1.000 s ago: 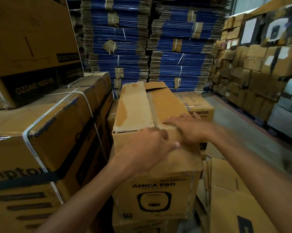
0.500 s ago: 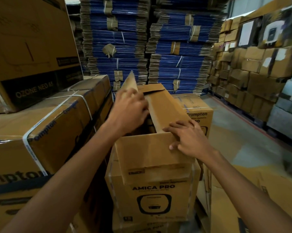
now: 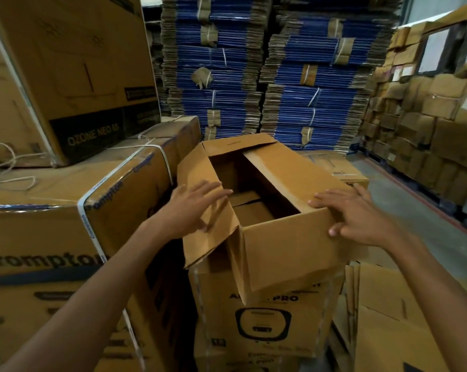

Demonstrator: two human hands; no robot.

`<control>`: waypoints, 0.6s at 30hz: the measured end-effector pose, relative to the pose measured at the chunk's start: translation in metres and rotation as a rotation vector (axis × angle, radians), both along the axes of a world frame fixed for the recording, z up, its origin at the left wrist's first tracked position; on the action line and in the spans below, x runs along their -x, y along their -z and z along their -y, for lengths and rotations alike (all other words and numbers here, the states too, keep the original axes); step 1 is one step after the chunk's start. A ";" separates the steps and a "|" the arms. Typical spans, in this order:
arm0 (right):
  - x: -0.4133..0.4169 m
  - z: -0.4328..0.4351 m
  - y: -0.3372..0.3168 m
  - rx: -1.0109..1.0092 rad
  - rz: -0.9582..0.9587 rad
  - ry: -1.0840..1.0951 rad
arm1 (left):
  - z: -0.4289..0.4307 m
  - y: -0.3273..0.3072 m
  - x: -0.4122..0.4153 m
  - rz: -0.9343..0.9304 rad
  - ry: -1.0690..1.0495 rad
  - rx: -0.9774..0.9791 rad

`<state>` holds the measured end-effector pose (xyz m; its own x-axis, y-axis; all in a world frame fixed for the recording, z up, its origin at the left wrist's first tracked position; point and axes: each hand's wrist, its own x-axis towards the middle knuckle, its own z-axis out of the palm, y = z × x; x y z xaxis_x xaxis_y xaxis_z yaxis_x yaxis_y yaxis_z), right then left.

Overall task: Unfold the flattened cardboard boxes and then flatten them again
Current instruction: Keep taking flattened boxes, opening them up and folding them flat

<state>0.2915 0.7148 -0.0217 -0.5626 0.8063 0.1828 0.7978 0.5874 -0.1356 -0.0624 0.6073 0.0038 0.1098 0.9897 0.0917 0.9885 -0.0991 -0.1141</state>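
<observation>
A brown cardboard box (image 3: 278, 312) printed "AMICA PRO" stands in front of me with its top flaps spread apart and its dark inside showing. My left hand (image 3: 189, 210) lies flat with spread fingers on the left flap (image 3: 200, 173), which leans outward. My right hand (image 3: 358, 216) rests on the corner where the near flap (image 3: 288, 253) folds down over the front and meets the right flap (image 3: 288, 173). The far flap (image 3: 237, 143) stands up at the back. Neither hand clasps anything.
Strapped brown cartons (image 3: 52, 210) stand close on the left, with a large "OZONE NEO 65" box (image 3: 74, 76) on top. Flattened brown cardboard (image 3: 393, 318) lies at the lower right. Tall bundles of blue flat cartons (image 3: 253, 71) rise behind, stacked boxes (image 3: 428, 111) at right.
The box top went from closed to open. My left hand swung the left flap outward, and my right hand pushed the near flap down over the front.
</observation>
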 end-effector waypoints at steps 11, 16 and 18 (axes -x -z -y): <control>0.113 0.082 -0.010 -0.131 -0.120 0.074 | -0.044 0.035 -0.065 0.315 0.377 -0.223; 0.086 0.073 -0.011 -0.124 0.013 0.077 | -0.055 0.037 -0.062 0.183 0.228 -0.123; 0.063 0.066 -0.006 -0.063 0.013 0.073 | -0.059 0.033 -0.051 0.155 0.197 -0.137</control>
